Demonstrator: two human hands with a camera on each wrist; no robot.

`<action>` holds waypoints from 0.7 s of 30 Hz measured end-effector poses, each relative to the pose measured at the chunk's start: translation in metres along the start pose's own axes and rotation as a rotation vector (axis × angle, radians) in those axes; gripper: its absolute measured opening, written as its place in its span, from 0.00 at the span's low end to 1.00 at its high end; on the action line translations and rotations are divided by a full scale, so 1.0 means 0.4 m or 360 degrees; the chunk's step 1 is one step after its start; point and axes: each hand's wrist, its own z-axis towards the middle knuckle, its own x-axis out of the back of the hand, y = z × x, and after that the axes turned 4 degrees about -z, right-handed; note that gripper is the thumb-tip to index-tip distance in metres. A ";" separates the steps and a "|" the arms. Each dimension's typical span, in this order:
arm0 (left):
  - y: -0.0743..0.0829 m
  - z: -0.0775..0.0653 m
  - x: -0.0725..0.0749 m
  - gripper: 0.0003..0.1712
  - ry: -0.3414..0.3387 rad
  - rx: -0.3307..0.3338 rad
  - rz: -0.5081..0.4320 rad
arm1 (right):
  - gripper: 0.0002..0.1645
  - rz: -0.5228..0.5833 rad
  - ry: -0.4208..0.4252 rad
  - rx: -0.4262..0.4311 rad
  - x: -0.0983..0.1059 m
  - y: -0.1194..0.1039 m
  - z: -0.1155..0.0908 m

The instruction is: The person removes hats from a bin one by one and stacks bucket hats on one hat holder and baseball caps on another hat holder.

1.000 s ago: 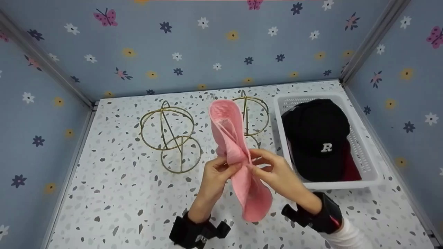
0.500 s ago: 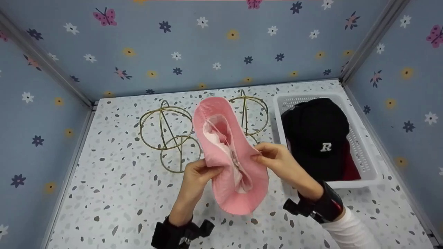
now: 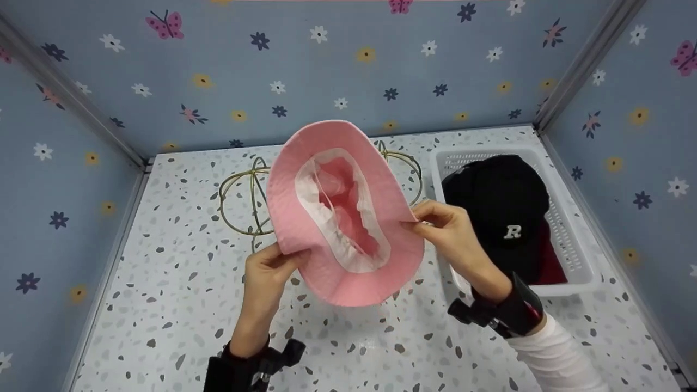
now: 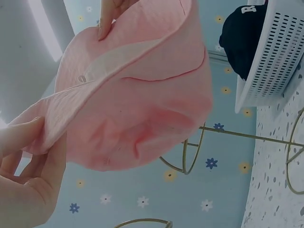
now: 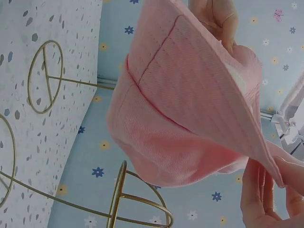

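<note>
A pink bucket hat (image 3: 348, 288) is held above the table, its opening and pale inner band facing the head camera. My left hand (image 3: 269, 272) pinches the brim at its left edge, thumb on the inside face. At the right edge of the brim, my right hand (image 3: 449, 231) pinches the fabric between thumb and fingers. From the left wrist view, the hat's crown (image 4: 142, 128) looks soft and creased. Behind the hat, two gold wire hat stands are partly covered: the left stand (image 3: 253, 201) and the right stand (image 3: 405, 158).
A white plastic basket (image 3: 585, 267) stands on the right of the speckled table (image 3: 163, 305). Inside it lie a black cap (image 3: 498, 212) with a white letter R and a dark red item (image 3: 551, 261). Flowered blue panels (image 3: 348, 65) enclose the back and sides.
The bucket hat was folded narrow and has been spread open, its inside turning to face the head camera. My left hand moved left; my right hand moved right and up.
</note>
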 end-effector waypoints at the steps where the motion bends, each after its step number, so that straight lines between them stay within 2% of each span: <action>1: 0.001 0.001 0.005 0.14 0.0008 -0.0013 -0.0005 | 0.05 0.0004 0.0012 0.0002 0.000 -0.001 0.004; 11: 0.002 0.020 0.051 0.18 0.0178 -0.0155 -0.0062 | 0.18 0.0068 0.0118 -0.0001 0.001 -0.002 0.033; 16: 0.003 0.027 0.071 0.19 0.0222 -0.0235 -0.0145 | 0.17 0.0196 0.0116 0.0047 -0.003 -0.001 0.043; 21: 0.007 0.037 0.089 0.17 0.0301 -0.0291 -0.0188 | 0.13 0.0236 0.0160 0.0113 -0.010 -0.007 0.054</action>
